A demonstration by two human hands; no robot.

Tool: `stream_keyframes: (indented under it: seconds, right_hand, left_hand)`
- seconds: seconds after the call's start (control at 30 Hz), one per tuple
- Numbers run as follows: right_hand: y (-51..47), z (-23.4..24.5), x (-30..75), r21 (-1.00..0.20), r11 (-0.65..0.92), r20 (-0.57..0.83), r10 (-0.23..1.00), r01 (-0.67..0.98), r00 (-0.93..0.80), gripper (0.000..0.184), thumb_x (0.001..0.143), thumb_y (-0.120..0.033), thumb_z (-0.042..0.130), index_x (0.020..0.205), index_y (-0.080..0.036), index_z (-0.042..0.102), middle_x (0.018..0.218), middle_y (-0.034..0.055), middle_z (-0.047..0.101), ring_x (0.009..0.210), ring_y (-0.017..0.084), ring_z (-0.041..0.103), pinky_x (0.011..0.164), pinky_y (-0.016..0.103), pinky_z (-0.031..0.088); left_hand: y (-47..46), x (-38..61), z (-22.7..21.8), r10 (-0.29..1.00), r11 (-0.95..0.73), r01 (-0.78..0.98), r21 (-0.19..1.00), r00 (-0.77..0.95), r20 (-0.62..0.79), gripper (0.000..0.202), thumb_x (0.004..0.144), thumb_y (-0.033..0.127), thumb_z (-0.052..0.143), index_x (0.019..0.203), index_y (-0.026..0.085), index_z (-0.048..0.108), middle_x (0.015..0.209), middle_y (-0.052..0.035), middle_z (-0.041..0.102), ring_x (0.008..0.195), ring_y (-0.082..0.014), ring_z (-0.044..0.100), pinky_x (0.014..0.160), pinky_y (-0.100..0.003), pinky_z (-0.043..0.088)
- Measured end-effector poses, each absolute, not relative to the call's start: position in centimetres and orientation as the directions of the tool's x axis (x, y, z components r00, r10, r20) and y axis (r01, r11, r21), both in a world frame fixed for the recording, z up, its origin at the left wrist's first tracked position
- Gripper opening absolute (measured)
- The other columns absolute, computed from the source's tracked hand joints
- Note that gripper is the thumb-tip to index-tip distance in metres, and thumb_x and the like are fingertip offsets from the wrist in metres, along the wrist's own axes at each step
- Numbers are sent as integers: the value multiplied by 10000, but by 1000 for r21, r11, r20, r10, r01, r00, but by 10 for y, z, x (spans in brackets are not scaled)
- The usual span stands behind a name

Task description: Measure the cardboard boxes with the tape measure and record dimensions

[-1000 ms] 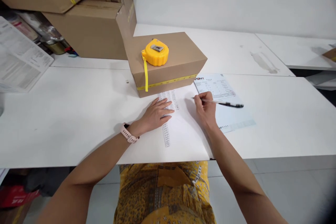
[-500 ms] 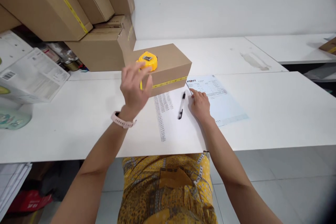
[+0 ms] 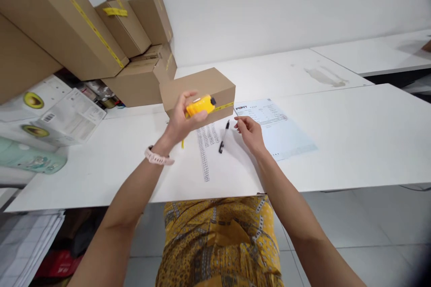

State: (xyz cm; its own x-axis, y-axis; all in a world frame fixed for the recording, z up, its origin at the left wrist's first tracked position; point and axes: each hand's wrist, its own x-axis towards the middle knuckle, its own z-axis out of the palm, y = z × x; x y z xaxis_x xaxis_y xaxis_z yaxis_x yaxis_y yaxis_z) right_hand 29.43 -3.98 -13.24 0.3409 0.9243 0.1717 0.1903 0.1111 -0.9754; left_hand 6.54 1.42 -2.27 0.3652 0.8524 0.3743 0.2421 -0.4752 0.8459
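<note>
My left hand [image 3: 183, 119] is wrapped round a yellow tape measure [image 3: 201, 106], held in front of a cardboard box [image 3: 202, 83] with a yellow strip along its side. A short piece of yellow strap hangs below that hand. My right hand [image 3: 249, 134] has loosely bent fingers, a little apart, with nothing visible in them. It is over the right edge of a white sheet [image 3: 229, 170] printed with columns of small figures. On this sheet lies a black-and-clear pen [image 3: 224, 136], just left of my right fingers. A pale blue printed form [image 3: 289, 136] lies to the right, partly behind my right hand.
Cardboard boxes [image 3: 134, 78] are stacked at the back left against the wall. Nearer stand a white carton [image 3: 72, 116] with avocado pictures and a mint-green bottle [image 3: 37, 154] on its side. The white table's [image 3: 353, 143] front edge runs above my lap.
My left hand has picked up the tape measure from the box top and brought it nearer. My right hand's fingers have lifted and curled. The view has shifted.
</note>
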Motion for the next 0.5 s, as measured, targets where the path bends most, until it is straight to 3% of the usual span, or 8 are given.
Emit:
stream_keyframes:
  seconds: [0.1,0.17,0.33,0.5]
  right_hand:
    - [-44,-121,295,-960,28,20,999,-280,31,514,903,-687,566,1030,-223,747,929,75,745,836,199,655,826,371,534]
    - [-44,-117,295,-904,-79,-16,989,-421,-150,574,866,-754,570,979,-226,764,949,80,757,871,199,676,835,359,543]
    - [-44,-119,290,-874,-206,-116,968,-440,-223,576,697,-770,764,832,-210,744,835,48,724,740,154,635,676,278,526]
    - [-49,-114,296,-855,-91,-80,996,-511,-44,488,626,-600,904,757,-230,614,655,-47,548,589,103,471,517,224,417]
  left_hand:
    - [-18,75,-32,840,-223,72,972,519,155,642,808,491,737,1324,208,479,1023,-61,704,738,-183,684,711,-351,550]
    - [-27,81,-40,851,-107,78,991,522,51,617,796,480,746,1281,194,493,1048,-71,701,683,-149,650,677,-330,534]
    - [-26,84,-55,853,73,126,989,506,-127,619,757,497,767,1225,161,542,1103,-108,700,623,-107,582,638,-316,511]
    - [-25,59,-39,867,49,93,994,491,-88,554,739,465,784,1173,157,631,1068,-116,737,793,-183,657,606,-288,493]
